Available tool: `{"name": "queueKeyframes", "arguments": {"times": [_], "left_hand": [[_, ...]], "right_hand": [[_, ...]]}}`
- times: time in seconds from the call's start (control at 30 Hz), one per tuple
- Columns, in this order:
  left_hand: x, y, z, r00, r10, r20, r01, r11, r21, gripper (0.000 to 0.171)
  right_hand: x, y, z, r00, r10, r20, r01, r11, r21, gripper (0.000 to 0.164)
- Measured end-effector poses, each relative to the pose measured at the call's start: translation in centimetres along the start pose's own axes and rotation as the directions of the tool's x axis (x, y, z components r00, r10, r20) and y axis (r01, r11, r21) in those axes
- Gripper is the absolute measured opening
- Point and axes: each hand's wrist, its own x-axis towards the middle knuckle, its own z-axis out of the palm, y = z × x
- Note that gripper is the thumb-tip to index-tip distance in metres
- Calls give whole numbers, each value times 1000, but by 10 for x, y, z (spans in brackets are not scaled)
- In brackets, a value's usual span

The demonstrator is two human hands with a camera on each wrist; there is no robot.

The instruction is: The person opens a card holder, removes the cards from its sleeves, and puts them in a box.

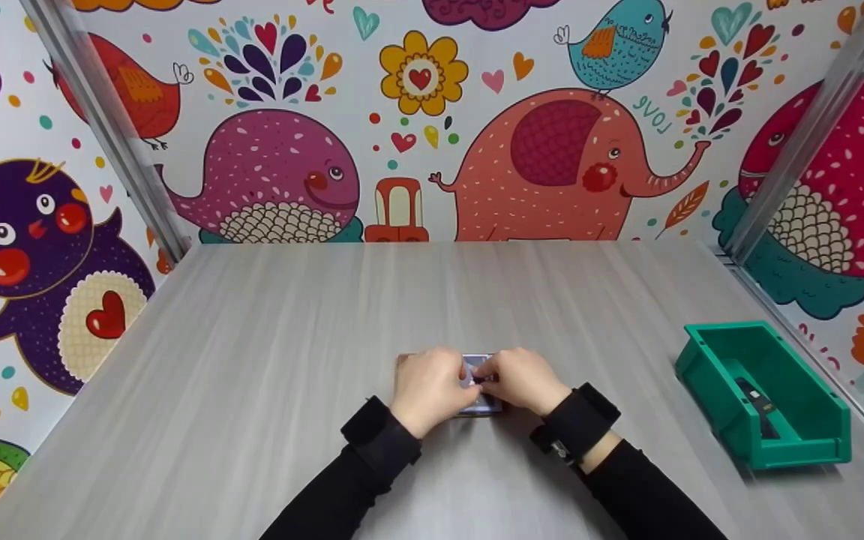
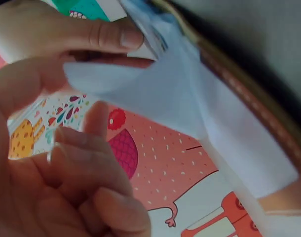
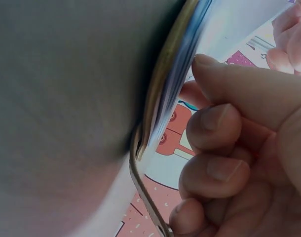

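A small brown card holder (image 1: pixel 481 409) with stitched edges and clear plastic sleeves (image 2: pixel 244 128) lies on the table between both hands. My left hand (image 1: pixel 432 390) pinches the corner of one translucent sleeve and lifts it away from the cover (image 2: pixel 259 103); its other fingers are loosely curled. From the other side, my right hand (image 1: pixel 526 379) has its thumb and index finger at the edge of the sleeve stack (image 3: pixel 182 74), seemingly pinching there. In the right wrist view a thin strap (image 3: pixel 149 197) sticks out from the holder. Knuckles hide much of the holder in the head view.
A green bin (image 1: pixel 799 454) stands at the right side of the table (image 1: pixel 252 360), with a dark flat item (image 1: pixel 758 405) inside. Patterned walls (image 1: pixel 417 150) with cartoon animals and metal posts (image 1: pixel 113 142) border the table.
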Motion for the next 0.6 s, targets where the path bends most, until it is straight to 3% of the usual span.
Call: {"name": "queueKeyframes", "arguments": {"times": [0.17, 0.4, 0.6], "left_hand": [[-1, 3, 6, 999, 40, 4, -40, 997, 69, 46], [-2, 1, 11, 999, 26, 39, -33, 984, 174, 41], [-2, 1, 12, 1000, 20, 15, -23, 974, 227, 38]], "right_hand": [[0, -1, -1, 1000, 18, 5, -18, 1000, 15, 13], [0, -1, -1, 999, 33, 17, -34, 999, 12, 13], [0, -2, -1, 999, 30, 17, -30, 1000, 2, 13]]}}
